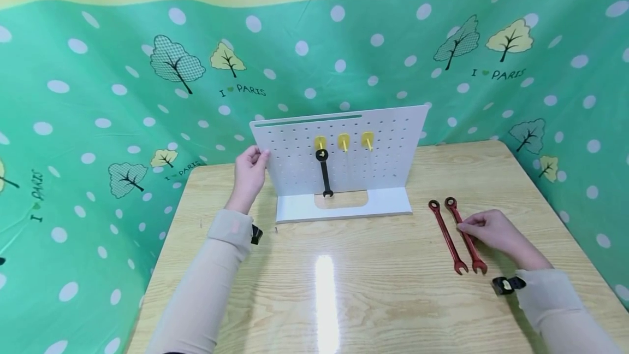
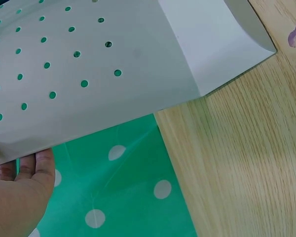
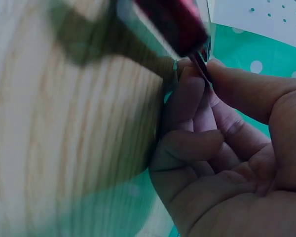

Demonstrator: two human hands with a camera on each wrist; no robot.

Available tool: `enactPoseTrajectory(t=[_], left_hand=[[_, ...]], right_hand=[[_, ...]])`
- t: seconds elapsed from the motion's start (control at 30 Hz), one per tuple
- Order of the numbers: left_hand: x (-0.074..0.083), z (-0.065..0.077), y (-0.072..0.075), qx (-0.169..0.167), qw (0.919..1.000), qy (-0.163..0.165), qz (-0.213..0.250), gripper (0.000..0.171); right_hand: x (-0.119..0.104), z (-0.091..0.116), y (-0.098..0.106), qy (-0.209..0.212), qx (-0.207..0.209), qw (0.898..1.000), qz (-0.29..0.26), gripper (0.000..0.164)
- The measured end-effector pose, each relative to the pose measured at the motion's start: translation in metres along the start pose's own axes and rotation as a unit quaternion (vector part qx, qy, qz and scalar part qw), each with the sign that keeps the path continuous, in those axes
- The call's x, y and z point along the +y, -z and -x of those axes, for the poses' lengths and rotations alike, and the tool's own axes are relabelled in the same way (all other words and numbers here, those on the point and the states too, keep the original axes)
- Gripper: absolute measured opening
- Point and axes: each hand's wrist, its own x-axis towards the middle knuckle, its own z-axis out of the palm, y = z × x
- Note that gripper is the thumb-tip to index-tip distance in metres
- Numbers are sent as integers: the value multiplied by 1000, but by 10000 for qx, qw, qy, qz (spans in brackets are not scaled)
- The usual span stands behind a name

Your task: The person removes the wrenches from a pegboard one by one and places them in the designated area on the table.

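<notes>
My left hand (image 1: 249, 173) grips the left edge of a white pegboard (image 1: 295, 171), thumb on the front and fingers behind. In the left wrist view those fingers (image 2: 42, 168) curl round the board's edge. At the right, my right hand (image 1: 493, 231) pinches a red combination wrench (image 1: 474, 255) near the middle of its shaft. The right wrist view shows the thumb (image 3: 246, 91) and a finger closed on the red wrench (image 3: 175, 24). A second red wrench (image 1: 446, 236) lies just left of it on the table. A black wrench (image 1: 325, 175) hangs on the board's left yellow hook (image 1: 320, 141).
Two more yellow hooks, a middle one (image 1: 344, 140) and a right one (image 1: 367, 139), carry nothing. The board stands on a flat white base (image 1: 388, 202) on the wooden table (image 1: 383, 283). A green dotted cloth (image 1: 304, 75) hangs behind and at both sides.
</notes>
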Motion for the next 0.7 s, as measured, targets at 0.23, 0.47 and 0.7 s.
enactPoseTrajectory(t=[0.23,0.47,0.7], left_hand=[[1,1,-1,-24,10000,1,-6,25],[1,1,0,-38,10000,-40,17,25],[0,1,1,-24,10000,19,-21,24]], right_hand=[[2,0,-1,-135,39,9998,156,30],[1,0,-2,-165,107,9996,183,30],[3,-1,-3,-129,210,9990,385,27]])
